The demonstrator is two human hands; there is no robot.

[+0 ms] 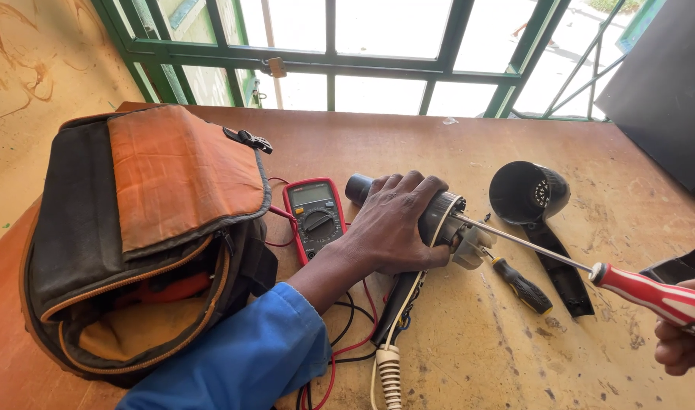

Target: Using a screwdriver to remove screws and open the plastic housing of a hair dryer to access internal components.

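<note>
Here, the wooden table [469, 357] carried everything, its scuffed top running to the green-framed window [328, 68]. Largest on it: an open tool bag [135, 243], black and orange, at the left, flap folded back. Next, the opened hair dryer body [439, 224], lying on its side at the table's centre, its white cord [388, 364] trailing toward the near edge. The left hand [393, 224], in a blue sleeve, lay over the body with fingers wrapped down on it, pinning it to the table. A detached black dryer shell half [533, 205] lay just to the right, mouth toward the camera. A red multimeter [315, 216] rested between bag and dryer, red and black leads running under the forearm. The right hand [682, 342], at the frame's right edge, was closed around the red-handled screwdriver [651, 296], whose long shaft reached left, tip touching the dryer's exposed end. Smallest: a short black-handled screwdriver [521, 285], loose below the shaft.
</note>
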